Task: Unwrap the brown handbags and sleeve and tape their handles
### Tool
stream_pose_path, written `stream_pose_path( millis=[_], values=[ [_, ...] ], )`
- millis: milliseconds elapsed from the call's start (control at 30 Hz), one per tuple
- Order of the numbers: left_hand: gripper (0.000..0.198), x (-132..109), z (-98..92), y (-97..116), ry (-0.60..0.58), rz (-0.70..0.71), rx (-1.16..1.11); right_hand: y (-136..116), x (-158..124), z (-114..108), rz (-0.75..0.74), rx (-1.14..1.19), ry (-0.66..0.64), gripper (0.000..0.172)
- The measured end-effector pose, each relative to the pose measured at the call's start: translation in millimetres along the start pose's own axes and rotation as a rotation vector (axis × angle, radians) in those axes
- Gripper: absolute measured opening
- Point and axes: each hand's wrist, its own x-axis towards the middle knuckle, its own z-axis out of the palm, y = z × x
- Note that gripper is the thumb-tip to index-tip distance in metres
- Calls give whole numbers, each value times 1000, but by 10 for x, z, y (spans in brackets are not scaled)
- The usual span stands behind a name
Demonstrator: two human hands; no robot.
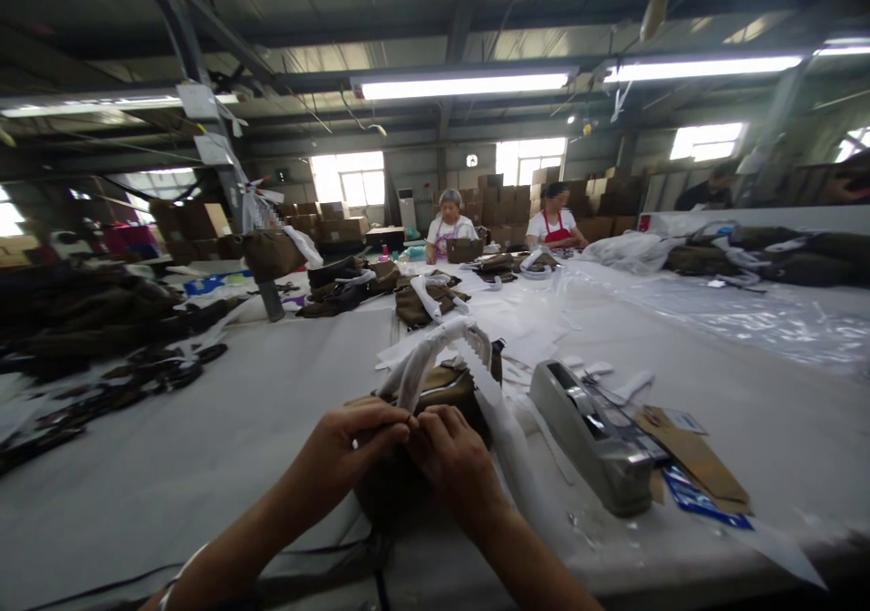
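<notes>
An olive-brown handbag [454,396] stands at the table edge in front of me, its handles [422,362] wrapped in thin white material. My left hand [360,434] is closed in a pinch near the base of a handle. Right beside it, my right hand [459,466] is also pinched, with its fingertips close to the left ones. A small dark bit shows between the fingertips, too small to name. Both hands hide much of the bag's near side. A long white wrapped strap [513,457] trails down the bag's right side.
To the right sit a grey tape dispenser [591,439], brown paper tags [703,461] and a blue packet [707,498]. More bags [425,298] lie farther back, with dark straps [136,380] at left. A metal post [270,298] rises at left. Two co-workers [449,226] sit across the table.
</notes>
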Motion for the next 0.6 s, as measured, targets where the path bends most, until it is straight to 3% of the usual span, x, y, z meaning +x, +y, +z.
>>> stream_pose_path(
  millis=[133, 233, 433, 600],
  values=[
    [17, -3, 22, -88, -19, 41, 118, -31, -5, -112, 322, 352, -2, 14],
    [17, -12, 46, -153, -36, 77, 164, -69, 12, -191, 544, 638, -12, 6],
    [12, -25, 84, -149, 5, 121, 243, -127, 64, -193, 807, 1129, 9, 14],
    [9, -15, 104, -126, 27, 170, 301, -151, 71, -198, 901, 1254, 26, 16]
  ],
)
